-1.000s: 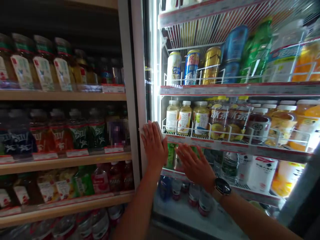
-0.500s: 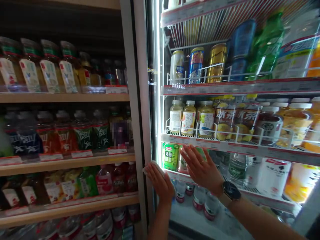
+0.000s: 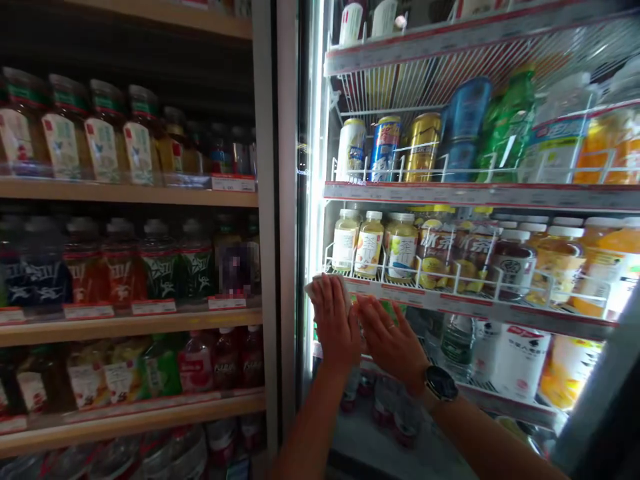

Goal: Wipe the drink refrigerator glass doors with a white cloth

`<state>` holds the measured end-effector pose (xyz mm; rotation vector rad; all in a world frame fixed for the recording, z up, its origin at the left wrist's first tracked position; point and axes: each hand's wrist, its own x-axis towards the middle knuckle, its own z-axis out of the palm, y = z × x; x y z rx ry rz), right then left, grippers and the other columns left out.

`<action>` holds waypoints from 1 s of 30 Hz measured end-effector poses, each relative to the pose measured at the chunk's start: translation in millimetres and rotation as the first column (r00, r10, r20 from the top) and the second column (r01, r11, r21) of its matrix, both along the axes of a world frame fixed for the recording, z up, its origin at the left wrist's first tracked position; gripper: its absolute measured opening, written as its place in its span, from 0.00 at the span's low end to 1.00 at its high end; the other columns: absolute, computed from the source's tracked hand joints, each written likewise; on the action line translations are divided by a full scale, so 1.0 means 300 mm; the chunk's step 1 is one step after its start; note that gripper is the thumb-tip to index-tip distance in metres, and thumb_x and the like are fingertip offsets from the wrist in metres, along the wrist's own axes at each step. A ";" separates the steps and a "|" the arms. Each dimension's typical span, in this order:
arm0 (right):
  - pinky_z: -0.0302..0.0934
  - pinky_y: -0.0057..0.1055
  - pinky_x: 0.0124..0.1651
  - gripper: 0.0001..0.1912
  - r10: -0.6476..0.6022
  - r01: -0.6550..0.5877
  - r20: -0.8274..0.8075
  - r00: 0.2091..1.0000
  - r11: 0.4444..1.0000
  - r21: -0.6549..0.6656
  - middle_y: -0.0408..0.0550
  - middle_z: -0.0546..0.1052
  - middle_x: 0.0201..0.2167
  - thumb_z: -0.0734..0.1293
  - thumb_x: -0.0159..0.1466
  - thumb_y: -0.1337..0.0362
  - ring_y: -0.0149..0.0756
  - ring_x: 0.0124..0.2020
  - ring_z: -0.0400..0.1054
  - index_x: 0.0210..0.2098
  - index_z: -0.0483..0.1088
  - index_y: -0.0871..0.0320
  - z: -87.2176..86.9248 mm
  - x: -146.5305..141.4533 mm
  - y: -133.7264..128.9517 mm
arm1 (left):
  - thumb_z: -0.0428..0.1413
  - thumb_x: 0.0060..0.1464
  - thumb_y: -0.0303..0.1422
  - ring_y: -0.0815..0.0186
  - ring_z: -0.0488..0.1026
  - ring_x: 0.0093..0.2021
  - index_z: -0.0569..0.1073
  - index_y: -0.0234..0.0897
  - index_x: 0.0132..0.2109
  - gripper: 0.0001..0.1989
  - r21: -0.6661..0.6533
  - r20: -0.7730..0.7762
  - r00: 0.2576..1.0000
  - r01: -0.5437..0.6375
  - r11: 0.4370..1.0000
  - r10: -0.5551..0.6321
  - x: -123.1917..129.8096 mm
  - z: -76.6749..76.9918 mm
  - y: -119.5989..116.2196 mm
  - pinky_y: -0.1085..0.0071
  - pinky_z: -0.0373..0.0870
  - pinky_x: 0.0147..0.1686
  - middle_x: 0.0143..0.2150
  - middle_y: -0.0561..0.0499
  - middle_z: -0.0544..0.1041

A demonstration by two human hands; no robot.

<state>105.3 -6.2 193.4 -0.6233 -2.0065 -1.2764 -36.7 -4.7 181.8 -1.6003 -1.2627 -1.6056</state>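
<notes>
My left hand (image 3: 336,318) presses a white cloth (image 3: 323,289) flat against the glass door (image 3: 316,167) of a lit drinks cooler, near the door's left edge. My right hand (image 3: 391,345) lies open on the same glass just beside it, fingers spread, holding nothing. A ring shows on one finger, and a dark round-faced watch (image 3: 441,383) sits on the right wrist. Behind the glass, at hand height, are a wire rack and a red-edged shelf (image 3: 450,300) with tea bottles.
Wooden shelves (image 3: 125,323) with rows of bottled drinks stand left of the silver cooler frame (image 3: 287,200). Inside the cooler, wire racks hold cans, juice bottles and water bottles. A dark door edge (image 3: 600,393) crosses the lower right corner.
My left hand with the cloth has risen from low on the glass and moved right, now close to my right hand. My right hand has slid slightly down the glass.
</notes>
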 end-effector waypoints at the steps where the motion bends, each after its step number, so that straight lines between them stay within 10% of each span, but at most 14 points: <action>1: 0.32 0.52 0.72 0.26 -0.001 0.001 -0.004 1.000 1.000 0.000 0.56 0.60 0.68 0.60 0.66 0.66 0.48 0.72 0.41 0.62 0.64 0.67 0.000 0.001 0.000 | 0.44 0.66 0.33 0.54 0.34 0.74 0.39 0.37 0.72 0.33 0.013 -0.038 0.999 -0.003 1.000 0.004 -0.010 0.019 0.004 0.48 0.41 0.70 0.75 0.43 0.39; 10: 0.45 0.38 0.70 0.28 0.020 -0.030 -0.115 0.993 0.995 -0.091 0.55 0.64 0.65 0.57 0.65 0.74 0.37 0.68 0.53 0.65 0.60 0.63 0.024 -0.022 -0.013 | 0.43 0.67 0.35 0.56 0.37 0.73 0.41 0.35 0.72 0.32 0.073 -0.103 0.972 -0.202 0.977 0.209 -0.031 -0.032 0.031 0.49 0.37 0.71 0.73 0.40 0.47; 16: 0.37 0.43 0.72 0.28 -0.023 0.017 -0.145 0.989 0.999 -0.039 0.53 0.63 0.66 0.57 0.65 0.72 0.41 0.69 0.51 0.65 0.61 0.63 0.041 -0.068 -0.001 | 0.43 0.66 0.32 0.53 0.40 0.73 0.42 0.31 0.72 0.32 0.068 -0.138 0.969 -0.195 0.978 0.203 -0.051 -0.083 0.026 0.49 0.47 0.69 0.73 0.36 0.47; 26: 0.39 0.43 0.71 0.32 -0.041 0.033 -0.125 0.991 0.997 -0.069 0.53 0.57 0.69 0.58 0.64 0.69 0.42 0.71 0.47 0.68 0.53 0.66 0.027 -0.066 0.005 | 0.45 0.63 0.28 0.54 0.42 0.72 0.43 0.34 0.72 0.34 -0.005 -0.272 0.943 -0.201 0.980 0.192 -0.160 -0.484 -0.037 0.49 0.48 0.69 0.73 0.39 0.47; 30: 0.42 0.42 0.70 0.33 -0.034 0.026 -0.130 0.991 0.998 -0.062 0.53 0.56 0.70 0.57 0.64 0.72 0.41 0.70 0.47 0.68 0.53 0.65 0.024 -0.068 0.013 | 0.45 0.64 0.29 0.54 0.38 0.73 0.40 0.37 0.72 0.34 -0.026 -0.171 0.971 -0.177 0.984 0.170 -0.134 -0.318 -0.020 0.48 0.44 0.70 0.73 0.40 0.45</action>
